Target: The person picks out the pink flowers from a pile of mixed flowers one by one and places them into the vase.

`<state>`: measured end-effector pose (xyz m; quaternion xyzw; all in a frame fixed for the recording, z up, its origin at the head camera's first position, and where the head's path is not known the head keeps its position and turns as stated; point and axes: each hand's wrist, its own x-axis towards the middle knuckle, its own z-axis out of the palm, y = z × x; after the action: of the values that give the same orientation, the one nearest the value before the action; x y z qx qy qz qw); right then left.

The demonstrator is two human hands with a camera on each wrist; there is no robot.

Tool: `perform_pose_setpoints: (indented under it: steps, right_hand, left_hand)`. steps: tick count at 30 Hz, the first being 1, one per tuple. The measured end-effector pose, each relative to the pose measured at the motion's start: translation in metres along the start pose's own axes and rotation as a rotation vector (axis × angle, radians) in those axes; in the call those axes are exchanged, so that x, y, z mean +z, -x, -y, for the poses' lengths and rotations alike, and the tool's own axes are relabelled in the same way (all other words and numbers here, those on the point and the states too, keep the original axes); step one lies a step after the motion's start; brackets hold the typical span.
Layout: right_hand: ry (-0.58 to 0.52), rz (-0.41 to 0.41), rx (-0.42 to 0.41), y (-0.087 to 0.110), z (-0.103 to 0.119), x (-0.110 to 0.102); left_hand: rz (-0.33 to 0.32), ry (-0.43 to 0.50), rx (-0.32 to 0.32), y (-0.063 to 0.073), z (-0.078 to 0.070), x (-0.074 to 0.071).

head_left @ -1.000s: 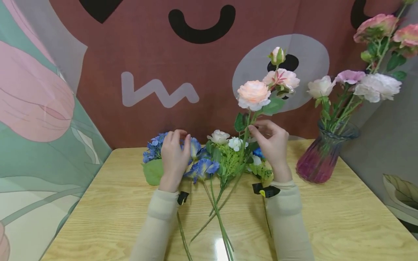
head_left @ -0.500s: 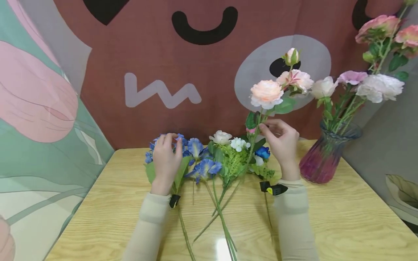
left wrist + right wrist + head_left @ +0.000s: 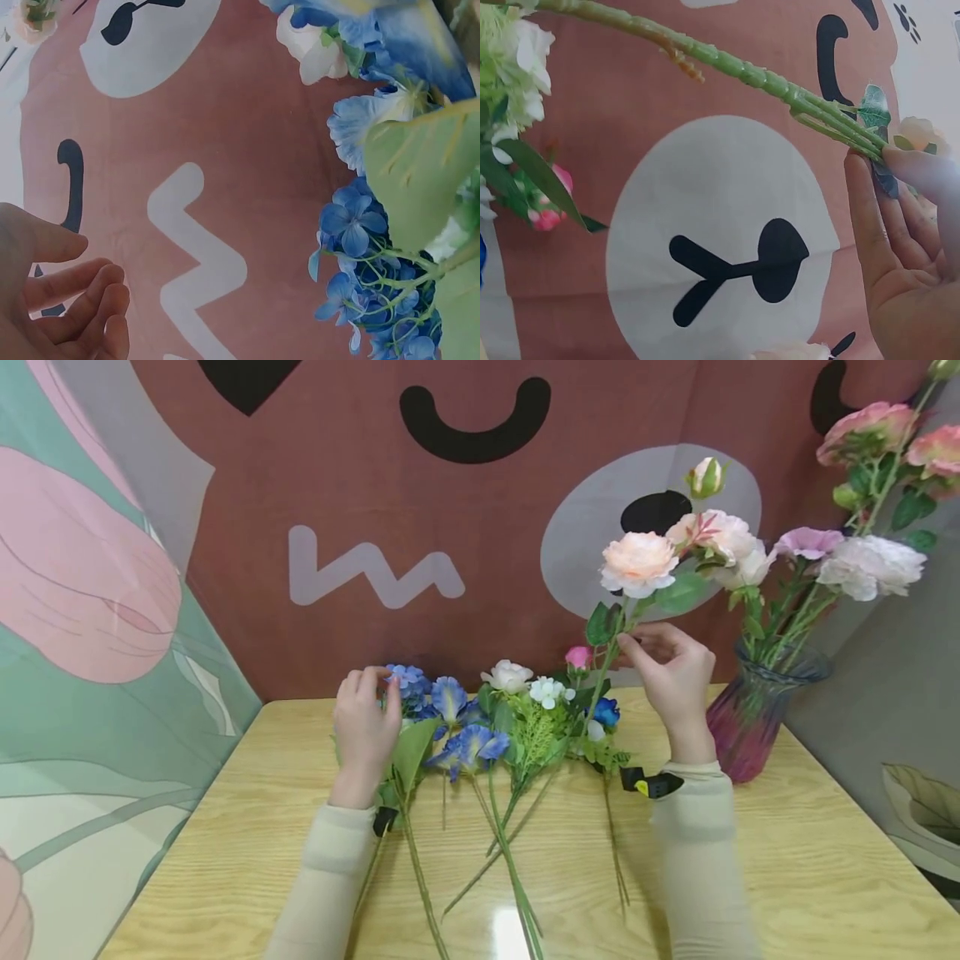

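Note:
My right hand pinches the green stem of a peach rose spray between thumb and forefinger. The spray leans right, with two blooms, a bud and leaves above the hand. Its upper bloom overlaps a white rose of the vase in the head view. My left hand hovers near a blue hydrangea, partly covering it and its leaves. In the left wrist view the left fingers are loosely bent with nothing between them, apart from the hydrangea.
A pink-and-clear glass vase with white, mauve and coral flowers stands at the right. Blue irises, a white rose, a pink bud and a blue flower lie on the wooden table, stems towards me.
My right hand has carried the rose spray to the right, towards the vase. The left hand has shifted left, uncovering more of the hydrangea and its leaf.

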<state>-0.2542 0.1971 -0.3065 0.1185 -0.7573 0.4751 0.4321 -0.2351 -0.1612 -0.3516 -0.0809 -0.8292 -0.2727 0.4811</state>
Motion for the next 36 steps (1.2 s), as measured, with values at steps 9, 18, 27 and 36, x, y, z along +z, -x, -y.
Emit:
perform_pose_setpoints:
  steps: [9,18,27,36]
  right_hand:
    - [0.033,-0.032,-0.003,-0.013,0.0,-0.017]
    - [0.066,-0.051,-0.045,-0.029,-0.001,-0.036]
    - [0.071,-0.067,-0.021,-0.042,0.0,-0.051]
    - [0.083,-0.077,-0.041,-0.056,0.005,-0.061]
  left_hand:
    - [0.005,-0.023,0.001,0.004,0.015,-0.007]
    - [0.005,-0.051,0.014,0.008,0.032,-0.016]
    - [0.014,-0.088,0.024,0.011,0.042,-0.023]
    - [0.017,-0.106,0.032,0.014,0.043,-0.024]
